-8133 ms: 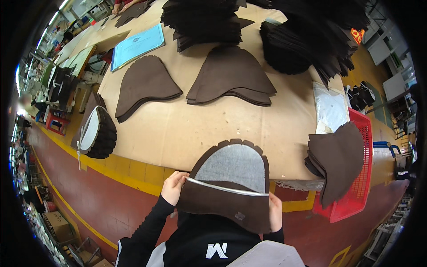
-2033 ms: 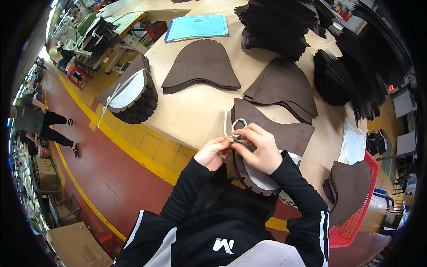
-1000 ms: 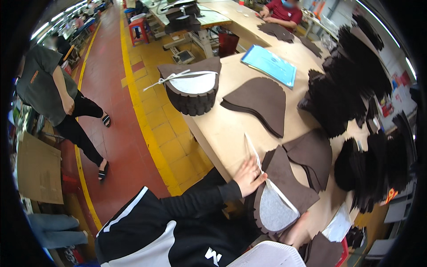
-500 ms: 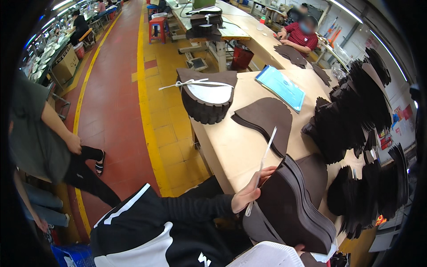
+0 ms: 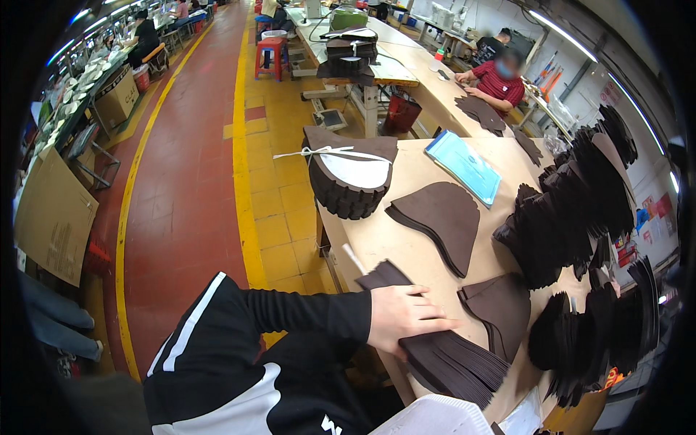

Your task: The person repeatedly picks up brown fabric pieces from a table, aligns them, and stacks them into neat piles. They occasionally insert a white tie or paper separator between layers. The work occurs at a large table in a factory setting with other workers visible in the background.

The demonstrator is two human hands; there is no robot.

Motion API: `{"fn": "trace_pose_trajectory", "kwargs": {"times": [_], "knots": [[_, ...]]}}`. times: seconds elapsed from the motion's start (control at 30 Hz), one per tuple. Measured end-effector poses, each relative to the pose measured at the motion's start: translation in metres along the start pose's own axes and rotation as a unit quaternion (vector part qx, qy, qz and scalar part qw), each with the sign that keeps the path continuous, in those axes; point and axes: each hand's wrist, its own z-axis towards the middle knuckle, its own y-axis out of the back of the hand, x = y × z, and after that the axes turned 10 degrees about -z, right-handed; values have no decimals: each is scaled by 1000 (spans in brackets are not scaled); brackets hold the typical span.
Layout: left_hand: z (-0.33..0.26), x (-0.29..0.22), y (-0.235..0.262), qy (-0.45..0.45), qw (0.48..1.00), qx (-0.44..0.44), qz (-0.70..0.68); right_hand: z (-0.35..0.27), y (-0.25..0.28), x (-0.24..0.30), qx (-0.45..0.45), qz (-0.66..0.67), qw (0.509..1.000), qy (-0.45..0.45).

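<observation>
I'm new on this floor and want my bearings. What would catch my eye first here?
The left hand lies flat on a fanned stack of dark brown cut pieces at the near edge of the tan table. A tied bundle with a white top piece sits at the table's far left corner, and tall dark stacks crowd its right side.

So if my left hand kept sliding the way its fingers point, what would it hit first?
Probably the small brown cut piece just beyond the fingertips of the left hand, which rests on the fanned brown stack; depth is uncertain.
</observation>
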Motion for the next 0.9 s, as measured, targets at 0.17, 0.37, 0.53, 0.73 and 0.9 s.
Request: {"fn": "trace_pose_trajectory", "kwargs": {"times": [0.17,0.37,0.53,0.73,0.9], "knots": [[-29,-8,-5,92,992,-37,-75,12,2,2,68,-37,988,135],[-73,1,-18,100,983,-148,-49,-16,-51,-24,-180,402,883,-161],[-84,-2,-39,128,943,-222,-214,-23,-61,-16,-72,544,793,-264],[-72,15,-35,160,675,-348,-630,69,-36,78,80,463,881,55],[-14,30,17,47,679,-566,-465,122,-7,138,59,586,747,308]]}}
